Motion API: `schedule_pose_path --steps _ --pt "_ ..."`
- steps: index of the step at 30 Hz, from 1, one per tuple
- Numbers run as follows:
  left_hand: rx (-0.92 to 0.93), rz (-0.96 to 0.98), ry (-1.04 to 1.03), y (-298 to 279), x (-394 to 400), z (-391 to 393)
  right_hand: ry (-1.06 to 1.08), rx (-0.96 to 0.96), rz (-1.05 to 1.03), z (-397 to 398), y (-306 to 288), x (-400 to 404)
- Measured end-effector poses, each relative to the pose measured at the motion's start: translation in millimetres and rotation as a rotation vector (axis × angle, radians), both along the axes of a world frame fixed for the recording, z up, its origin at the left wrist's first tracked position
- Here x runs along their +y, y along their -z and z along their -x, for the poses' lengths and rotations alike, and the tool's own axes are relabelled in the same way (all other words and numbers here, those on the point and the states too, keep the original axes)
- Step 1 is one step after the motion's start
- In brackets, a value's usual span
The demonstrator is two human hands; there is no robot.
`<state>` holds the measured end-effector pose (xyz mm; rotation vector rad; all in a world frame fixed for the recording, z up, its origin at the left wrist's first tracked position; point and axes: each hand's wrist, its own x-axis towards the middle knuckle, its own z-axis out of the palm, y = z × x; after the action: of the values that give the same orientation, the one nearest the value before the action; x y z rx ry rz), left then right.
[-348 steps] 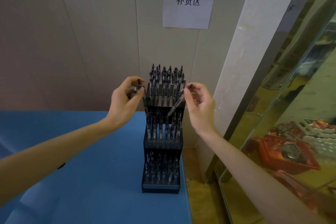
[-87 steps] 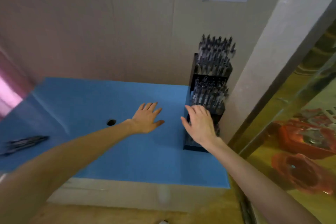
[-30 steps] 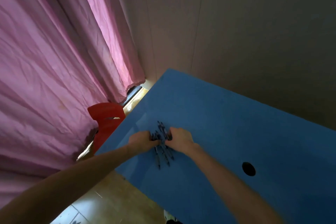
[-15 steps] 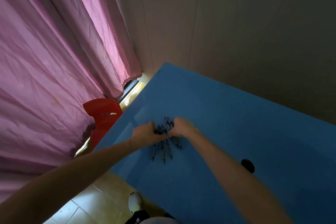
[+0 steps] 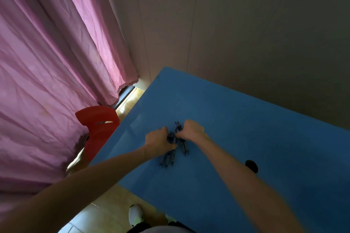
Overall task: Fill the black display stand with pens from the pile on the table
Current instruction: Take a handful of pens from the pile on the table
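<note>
Both hands, the left hand (image 5: 158, 141) and right hand (image 5: 192, 130), curl tightly around the pens (image 5: 173, 144) on the blue worktop (image 5: 246, 128), apparently bunching them for carrying to the stand, which is out of view.

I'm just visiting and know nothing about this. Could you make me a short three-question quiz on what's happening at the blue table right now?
1. True or false: both hands are on the pens.
2. Which stands beside the blue table? A) a green bin B) a red chair C) a ladder
3. Fill in: the curtain is ____.

Key
1. True: the left hand and the right hand both grip pens from the pile.
2. B
3. pink
</note>
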<state>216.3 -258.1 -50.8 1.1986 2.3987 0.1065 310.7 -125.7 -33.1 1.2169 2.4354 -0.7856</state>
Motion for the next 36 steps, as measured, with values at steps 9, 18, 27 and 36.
schedule_pose_path --steps 9,18,27,36 --pt "-0.001 0.099 0.078 -1.2 4.4 -21.2 0.022 -0.093 -0.028 -28.2 -2.5 -9.0" --pt "-0.076 0.084 0.155 -3.8 -7.4 -23.3 0.001 -0.030 -0.025 -72.5 4.9 -18.5" --pt "-0.316 -0.156 0.067 -58.2 12.3 -63.4 0.339 0.378 0.196 -163.0 -19.3 -25.0" --pt "-0.623 -0.419 0.283 -151.2 28.9 -193.4 0.663 0.740 -0.154 -315.2 -110.0 -61.2"
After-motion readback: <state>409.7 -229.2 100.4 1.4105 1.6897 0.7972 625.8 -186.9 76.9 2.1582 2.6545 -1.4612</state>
